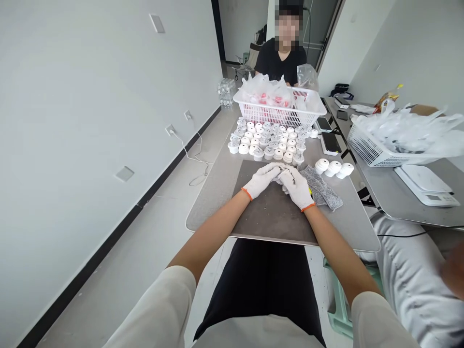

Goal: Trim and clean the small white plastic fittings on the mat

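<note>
My left hand (264,180) and my right hand (296,187) wear white knit gloves with orange cuffs. They meet over the far part of a dark brown mat (273,217), with fingers curled together around something small and whitish, mostly hidden, that I cannot make out. Just beyond the fingertips stand stacked white round plastic pieces (258,153) in several rows, some with grey markings on top. Beside my right hand lies a grey knit fabric piece (322,187), and a bit of a yellow object (310,191) shows by that wrist.
White round stacks (333,168) stand at the table's right. A white basket (279,114) with plastic bags stands at the back, before a seated person (281,60). Devices (330,143) lie near the right edge. The side table holds another basket (369,145) and a scale (427,186).
</note>
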`<state>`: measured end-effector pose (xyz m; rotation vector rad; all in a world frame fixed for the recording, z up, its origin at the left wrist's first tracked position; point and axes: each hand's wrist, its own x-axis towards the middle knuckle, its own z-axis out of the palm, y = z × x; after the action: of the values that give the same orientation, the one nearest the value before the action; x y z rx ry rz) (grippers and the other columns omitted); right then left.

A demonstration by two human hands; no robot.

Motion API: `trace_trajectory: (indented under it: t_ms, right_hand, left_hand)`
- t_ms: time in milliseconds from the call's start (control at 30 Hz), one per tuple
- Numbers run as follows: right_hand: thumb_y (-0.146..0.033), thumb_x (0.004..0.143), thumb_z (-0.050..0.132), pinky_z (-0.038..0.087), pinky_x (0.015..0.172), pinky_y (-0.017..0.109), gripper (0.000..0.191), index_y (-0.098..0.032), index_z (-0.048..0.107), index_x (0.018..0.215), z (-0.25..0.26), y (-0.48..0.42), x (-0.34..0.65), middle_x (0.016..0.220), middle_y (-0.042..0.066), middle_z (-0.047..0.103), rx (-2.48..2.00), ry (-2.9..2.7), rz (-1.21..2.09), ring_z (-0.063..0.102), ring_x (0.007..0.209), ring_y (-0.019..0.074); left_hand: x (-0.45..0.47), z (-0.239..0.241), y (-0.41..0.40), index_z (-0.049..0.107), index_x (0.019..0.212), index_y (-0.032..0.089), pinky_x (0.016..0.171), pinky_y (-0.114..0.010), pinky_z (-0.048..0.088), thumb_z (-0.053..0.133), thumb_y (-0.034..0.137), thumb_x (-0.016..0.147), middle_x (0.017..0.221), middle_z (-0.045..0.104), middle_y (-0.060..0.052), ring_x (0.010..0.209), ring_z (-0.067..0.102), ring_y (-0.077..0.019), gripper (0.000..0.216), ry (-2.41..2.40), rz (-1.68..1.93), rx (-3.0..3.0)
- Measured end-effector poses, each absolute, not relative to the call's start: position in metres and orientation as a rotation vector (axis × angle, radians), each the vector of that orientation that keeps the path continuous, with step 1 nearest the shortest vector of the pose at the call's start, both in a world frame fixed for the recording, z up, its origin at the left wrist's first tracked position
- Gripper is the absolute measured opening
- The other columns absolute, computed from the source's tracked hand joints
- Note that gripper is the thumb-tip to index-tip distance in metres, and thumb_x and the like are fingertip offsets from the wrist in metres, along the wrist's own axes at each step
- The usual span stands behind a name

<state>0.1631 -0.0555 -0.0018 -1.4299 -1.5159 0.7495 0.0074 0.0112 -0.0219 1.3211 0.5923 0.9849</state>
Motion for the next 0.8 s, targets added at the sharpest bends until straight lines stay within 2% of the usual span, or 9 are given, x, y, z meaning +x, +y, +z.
trace_trajectory:
  t_ms: [167,300,400,500,633,667,733,767,800]
  right_hand:
    - [-0.056,0.09,0.055,0.049,0.049,0.02,0.059,-0.017,0.056,0.136,0.002,-0.057,0.161,0.063,-0.001,0.062,-1.438,-1.523,0.754,0.056,0.051,0.0118]
    - [-0.055,0.09,0.056,0.054,0.055,0.024,0.06,-0.019,0.055,0.137,0.004,-0.058,0.161,0.073,0.001,0.067,-1.461,-1.528,0.731,0.059,0.055,0.0135]
    - [-0.053,0.09,0.058,0.06,0.076,0.033,0.057,-0.021,0.057,0.136,0.004,-0.058,0.166,0.1,0.007,0.073,-1.514,-1.584,0.569,0.069,0.075,0.0191]
    - [-0.05,0.095,0.054,0.056,0.095,0.039,0.052,-0.02,0.057,0.137,0.003,-0.056,0.168,0.123,0.011,0.069,-1.539,-1.731,0.271,0.068,0.106,0.0244]
    - [-0.046,0.097,0.059,0.055,0.1,0.043,0.048,-0.02,0.056,0.138,0.003,-0.053,0.153,0.133,0.013,0.062,-1.516,-1.916,0.086,0.065,0.114,0.0231]
    - [-0.047,0.099,0.055,0.054,0.1,0.045,0.049,-0.017,0.056,0.139,0.005,-0.056,0.151,0.135,0.014,0.061,-1.504,-1.947,0.077,0.064,0.117,0.0239]
    - [-0.05,0.105,0.025,0.052,0.097,0.049,0.062,-0.008,0.054,0.142,0.016,-0.068,0.161,0.139,0.011,0.059,-1.492,-2.011,0.049,0.059,0.125,0.0295]
    - [-0.047,0.101,0.001,0.049,0.094,0.048,0.079,-0.002,0.052,0.143,0.026,-0.078,0.179,0.139,0.008,0.059,-1.482,-2.041,0.036,0.054,0.13,0.0327]
    - [-0.043,0.093,-0.013,0.048,0.091,0.048,0.093,0.0,0.052,0.143,0.039,-0.089,0.207,0.138,0.002,0.059,-1.472,-2.054,0.027,0.049,0.133,0.0355]
  left_hand:
    - [0.005,-0.011,0.004,0.07,0.116,0.02,0.097,-0.031,0.051,0.061,0.049,0.088,0.121,0.071,-0.006,0.11,0.064,-0.0194,0.041,0.646,0.997,1.399]
    - [0.008,-0.003,-0.002,0.067,0.11,0.017,0.092,-0.03,0.051,0.063,0.036,0.087,0.114,0.071,-0.007,0.102,0.064,-0.0172,0.03,0.846,1.129,1.404]
    - [0.01,-0.001,-0.004,0.065,0.1,0.018,0.087,-0.028,0.051,0.066,0.032,0.084,0.104,0.069,-0.003,0.092,0.062,-0.0145,0.021,0.965,1.223,1.454]
    - [0.009,-0.001,-0.005,0.064,0.085,0.019,0.084,-0.028,0.05,0.065,0.034,0.085,0.09,0.067,0.0,0.086,0.06,-0.0139,0.014,1.051,1.239,1.541]
    - [0.006,-0.002,-0.002,0.066,0.083,0.02,0.086,-0.029,0.05,0.059,0.037,0.089,0.088,0.067,0.0,0.089,0.062,-0.0154,0.02,1.03,1.174,1.572]
    - [0.006,-0.002,-0.001,0.067,0.084,0.02,0.086,-0.029,0.05,0.059,0.038,0.089,0.089,0.068,0.0,0.09,0.062,-0.0156,0.02,1.023,1.163,1.566]
    - [0.006,-0.003,0.0,0.068,0.087,0.02,0.088,-0.029,0.049,0.058,0.038,0.09,0.092,0.068,0.0,0.092,0.062,-0.0159,0.021,1.032,1.153,1.569]
    - [0.006,-0.004,0.0,0.068,0.088,0.02,0.089,-0.029,0.049,0.058,0.038,0.09,0.093,0.068,-0.001,0.093,0.062,-0.0159,0.02,1.043,1.156,1.578]
    - [0.007,-0.004,0.0,0.068,0.089,0.02,0.089,-0.029,0.049,0.058,0.036,0.09,0.093,0.068,-0.001,0.094,0.062,-0.0159,0.019,1.057,1.163,1.591]
